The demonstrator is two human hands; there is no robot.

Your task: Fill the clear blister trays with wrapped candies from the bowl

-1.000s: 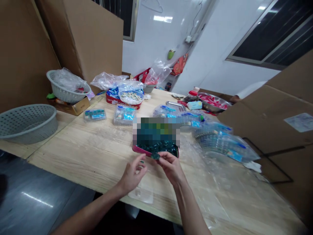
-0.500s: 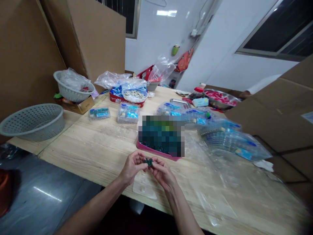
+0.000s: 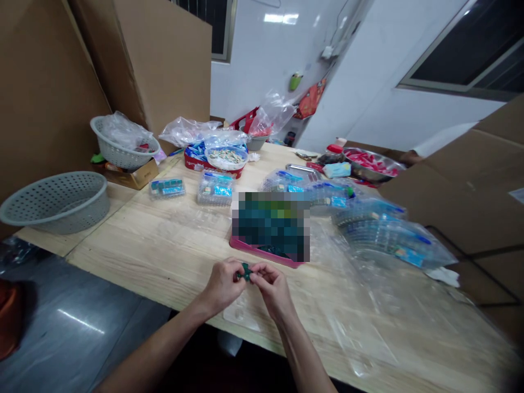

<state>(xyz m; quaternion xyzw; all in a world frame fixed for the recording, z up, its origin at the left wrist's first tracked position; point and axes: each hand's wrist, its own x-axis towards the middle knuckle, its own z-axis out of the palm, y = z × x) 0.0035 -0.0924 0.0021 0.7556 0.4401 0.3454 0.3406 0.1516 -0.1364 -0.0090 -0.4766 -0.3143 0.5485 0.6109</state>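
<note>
My left hand (image 3: 223,284) and my right hand (image 3: 273,288) meet over the near edge of the wooden table (image 3: 164,245). Between their fingertips they pinch a small dark green piece (image 3: 246,272). Right under the hands lies a clear plastic blister tray (image 3: 241,314). Just beyond the hands stands a pink tray (image 3: 262,252) of small dark green pieces, its upper part blurred out.
Stacks of clear blister packs (image 3: 380,232) lie at the right. Two filled packs (image 3: 215,191) sit mid-table. Grey baskets (image 3: 57,202) stand at the left, a red tin with a bowl (image 3: 215,161) and a metal bowl (image 3: 370,164) at the back. Cardboard boxes (image 3: 462,185) flank the table.
Both hands drew back from the pink tray toward me, bringing one small green piece with them. They now hold it together over the blister tray.
</note>
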